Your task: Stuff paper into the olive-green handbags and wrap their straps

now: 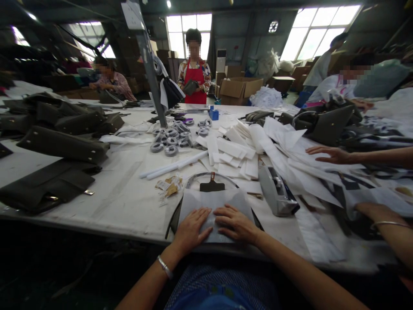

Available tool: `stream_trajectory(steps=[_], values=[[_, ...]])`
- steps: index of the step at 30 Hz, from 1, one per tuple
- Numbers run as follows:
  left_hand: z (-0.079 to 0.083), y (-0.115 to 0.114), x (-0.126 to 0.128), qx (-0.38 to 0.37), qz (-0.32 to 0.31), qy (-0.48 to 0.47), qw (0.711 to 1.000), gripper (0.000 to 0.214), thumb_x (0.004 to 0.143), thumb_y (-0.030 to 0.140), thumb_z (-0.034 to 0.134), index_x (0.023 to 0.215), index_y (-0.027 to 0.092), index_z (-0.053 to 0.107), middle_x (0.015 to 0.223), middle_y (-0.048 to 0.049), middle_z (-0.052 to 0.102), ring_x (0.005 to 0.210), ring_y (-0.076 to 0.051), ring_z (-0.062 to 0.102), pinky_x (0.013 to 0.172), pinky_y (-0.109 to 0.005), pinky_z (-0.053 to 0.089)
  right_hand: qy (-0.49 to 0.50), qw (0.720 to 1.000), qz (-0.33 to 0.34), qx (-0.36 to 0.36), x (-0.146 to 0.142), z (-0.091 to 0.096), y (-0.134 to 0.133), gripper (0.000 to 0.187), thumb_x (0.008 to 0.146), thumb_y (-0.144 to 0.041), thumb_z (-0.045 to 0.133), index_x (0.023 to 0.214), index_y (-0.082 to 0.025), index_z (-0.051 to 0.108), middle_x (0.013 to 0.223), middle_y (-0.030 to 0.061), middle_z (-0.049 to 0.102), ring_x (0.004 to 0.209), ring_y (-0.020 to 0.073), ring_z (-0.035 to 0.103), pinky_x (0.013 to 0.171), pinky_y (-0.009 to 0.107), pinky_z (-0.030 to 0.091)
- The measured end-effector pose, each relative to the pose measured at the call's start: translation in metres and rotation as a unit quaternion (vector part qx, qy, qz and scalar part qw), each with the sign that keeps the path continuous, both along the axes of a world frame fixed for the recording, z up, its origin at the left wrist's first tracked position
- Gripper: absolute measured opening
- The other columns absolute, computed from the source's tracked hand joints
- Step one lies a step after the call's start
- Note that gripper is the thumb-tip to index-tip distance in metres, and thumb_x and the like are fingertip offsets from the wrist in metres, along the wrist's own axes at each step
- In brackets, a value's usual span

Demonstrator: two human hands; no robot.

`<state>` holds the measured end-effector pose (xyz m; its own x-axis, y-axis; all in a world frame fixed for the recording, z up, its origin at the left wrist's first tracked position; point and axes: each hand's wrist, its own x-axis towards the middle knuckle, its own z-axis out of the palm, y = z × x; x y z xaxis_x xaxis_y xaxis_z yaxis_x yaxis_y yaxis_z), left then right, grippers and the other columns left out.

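Both of my hands lie flat on a white sheet that covers most of a dark handbag at the table's front edge. My left hand has its fingers stretched out, pointing up the sheet. Beside it, my right hand also rests with fingers extended, its tips close to the left ones. Beyond the sheet show the bag's dark flap with a metal clasp and a curved handle wrapped in pale material. Under the sheet, the bag's body is mostly hidden; dark edges stick out on both sides.
A grey tape dispenser stands right of the bag. White sheets pile behind it, near grey rolls. Dark handbags heap on the left. A co-worker's hands work at the right. Another person in a red apron stands across the table.
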<state>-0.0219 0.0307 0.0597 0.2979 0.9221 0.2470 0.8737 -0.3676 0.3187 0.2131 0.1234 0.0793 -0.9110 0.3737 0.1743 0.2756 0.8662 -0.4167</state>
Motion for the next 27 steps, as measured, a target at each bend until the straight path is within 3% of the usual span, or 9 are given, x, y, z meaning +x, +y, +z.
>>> stream_trajectory(steps=[5,9,15,18,22,27], values=[[-0.001,0.0,-0.001,-0.005,0.002,0.0,1.0,0.058,0.096,0.042,0.05,0.148,0.021,0.036,0.146,-0.0086,0.051,0.134,-0.022,0.048,0.114,-0.042,0.039,-0.001,1.0,0.01,-0.003,0.002,-0.005,-0.001,0.032,0.098,-0.04,0.05,0.12,-0.023,0.064,0.141,0.0089,0.056,0.132,0.0231,0.048,0.119,0.049,0.025],[0.003,-0.001,0.0,-0.008,-0.011,0.028,1.0,0.05,0.097,0.039,0.049,0.146,0.028,0.041,0.149,-0.0063,0.048,0.136,-0.022,0.047,0.113,-0.043,0.039,0.023,0.999,-0.015,-0.033,0.003,-0.011,-0.001,0.046,0.096,-0.04,0.053,0.137,-0.018,0.052,0.139,0.0122,0.057,0.132,0.0222,0.05,0.119,0.047,0.028],[0.014,0.01,0.005,-0.019,-0.025,0.099,0.995,0.039,0.098,0.034,0.046,0.134,0.022,0.056,0.142,-0.0127,0.055,0.13,-0.026,0.053,0.107,-0.046,0.043,-0.082,0.996,-0.043,-0.018,-0.006,0.0,0.0,0.05,0.1,-0.037,0.042,0.147,-0.023,0.042,0.152,0.0065,0.044,0.145,0.0261,0.031,0.12,0.052,0.023],[0.018,0.019,0.001,-0.023,-0.035,0.108,0.993,0.039,0.097,0.033,0.048,0.133,0.023,0.057,0.141,-0.0125,0.055,0.127,-0.028,0.055,0.106,-0.049,0.044,-0.117,0.992,-0.05,-0.024,-0.01,0.008,0.004,0.049,0.101,-0.034,0.038,0.148,-0.022,0.041,0.155,0.0051,0.039,0.145,0.0263,0.03,0.12,0.053,0.021],[0.018,0.024,-0.014,-0.011,-0.066,0.114,0.991,0.043,0.099,0.034,0.044,0.141,0.029,0.049,0.149,-0.0063,0.048,0.135,-0.025,0.047,0.112,-0.046,0.037,-0.113,0.991,-0.063,-0.023,-0.01,0.007,0.009,0.049,0.101,-0.034,0.038,0.149,-0.024,0.039,0.156,0.0045,0.037,0.146,0.0252,0.03,0.12,0.051,0.023],[0.012,0.015,-0.024,0.052,-0.081,0.144,0.985,0.058,0.098,0.047,0.043,0.152,0.031,0.028,0.156,-0.0037,0.038,0.141,-0.024,0.038,0.116,-0.045,0.03,-0.064,0.997,-0.03,0.015,-0.002,0.001,0.008,0.057,0.1,-0.042,0.042,0.154,-0.028,0.028,0.158,0.0036,0.033,0.148,0.0254,0.024,0.123,0.05,0.012]])
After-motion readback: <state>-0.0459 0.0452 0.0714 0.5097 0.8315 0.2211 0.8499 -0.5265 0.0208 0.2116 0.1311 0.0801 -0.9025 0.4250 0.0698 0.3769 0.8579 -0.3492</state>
